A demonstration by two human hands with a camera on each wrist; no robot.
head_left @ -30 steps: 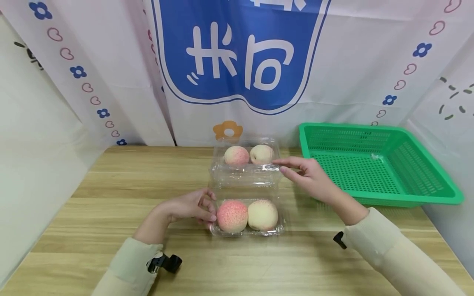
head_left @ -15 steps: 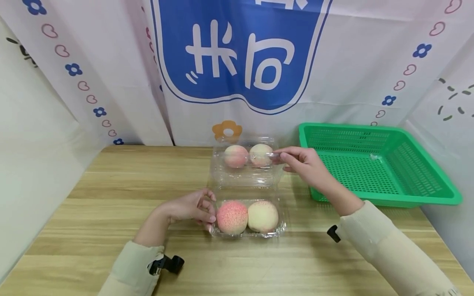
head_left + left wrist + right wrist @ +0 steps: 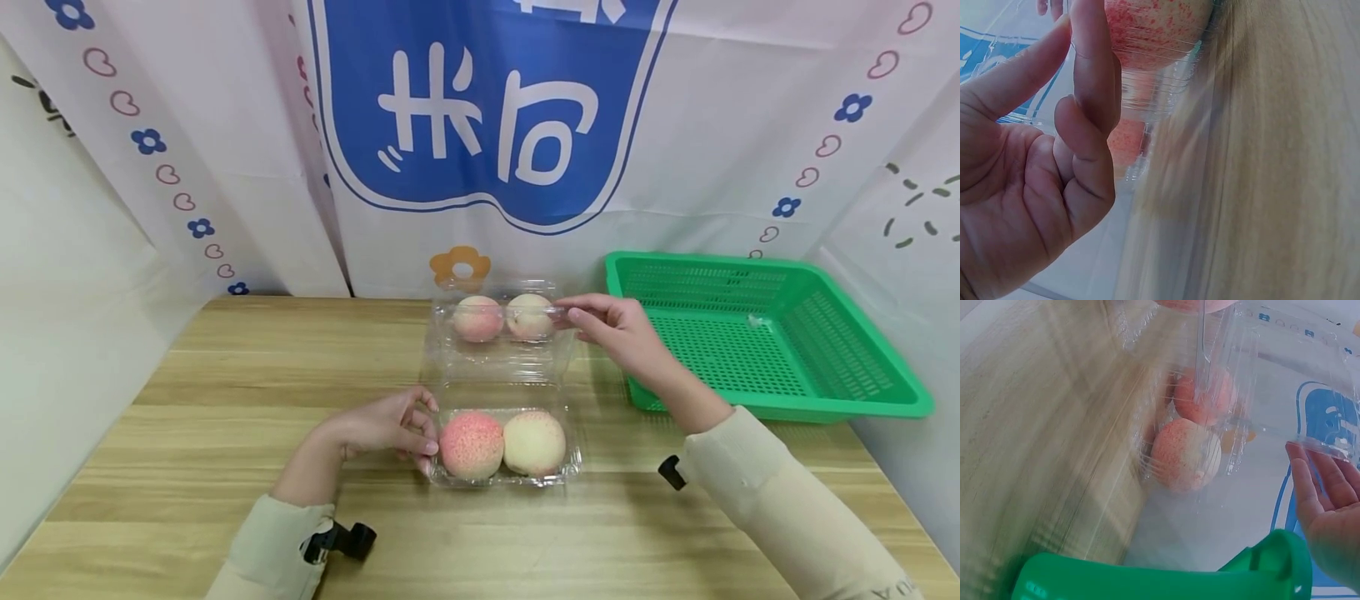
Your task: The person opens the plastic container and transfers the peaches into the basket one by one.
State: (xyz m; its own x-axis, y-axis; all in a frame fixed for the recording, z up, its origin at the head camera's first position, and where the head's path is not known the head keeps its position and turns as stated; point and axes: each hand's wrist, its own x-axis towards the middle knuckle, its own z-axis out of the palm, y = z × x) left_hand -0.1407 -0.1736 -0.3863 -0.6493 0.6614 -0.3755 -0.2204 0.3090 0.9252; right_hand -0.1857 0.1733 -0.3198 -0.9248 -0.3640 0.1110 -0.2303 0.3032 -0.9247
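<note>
A clear plastic clamshell fruit box holds two peaches, a pink one on the left and a pale one on the right. My left hand pinches the box's left side between thumb and fingers; the thin plastic edge shows between them in the left wrist view. The raised clear lid stands up behind these peaches. At the lid's upper right corner, my right hand grips the rim. Through the lid, two more peaches appear in a second clear box against the curtain.
A green plastic basket with perforated sides sits at the back right, close to my right forearm. A white printed curtain hangs along the back of the wooden table.
My right hand has taken hold of the lid's edge and lifted it slightly upward and back. The left hand keeps its hold at the box's left side; the peaches stay inside.
</note>
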